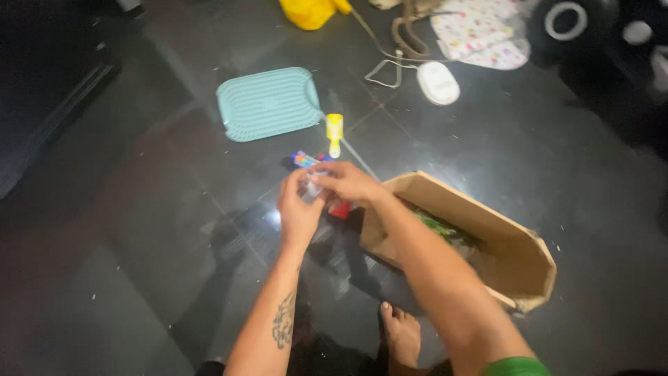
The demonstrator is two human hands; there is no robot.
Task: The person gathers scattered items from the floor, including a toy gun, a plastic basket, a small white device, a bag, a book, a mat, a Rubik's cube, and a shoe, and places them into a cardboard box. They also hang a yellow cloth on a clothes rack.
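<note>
Together, the left hand (299,212) and right hand (346,182) are pinching a small clear packet (313,188) above the dark floor (139,244), beside the cardboard box (480,244); supporting both ends keeps it steady.

A ribbed mat (268,103) lay upper left of centre; a cardboard box (487,244) sat lower right, perhaps holding greenery; a small bottle (335,132) lay between them.

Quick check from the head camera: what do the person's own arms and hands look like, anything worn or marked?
Both forearms are bare. The left forearm carries a dark tattoo. A green sleeve edge shows on the right upper arm. No gloves, rings or watch visible on the left hand or right hand.
</note>
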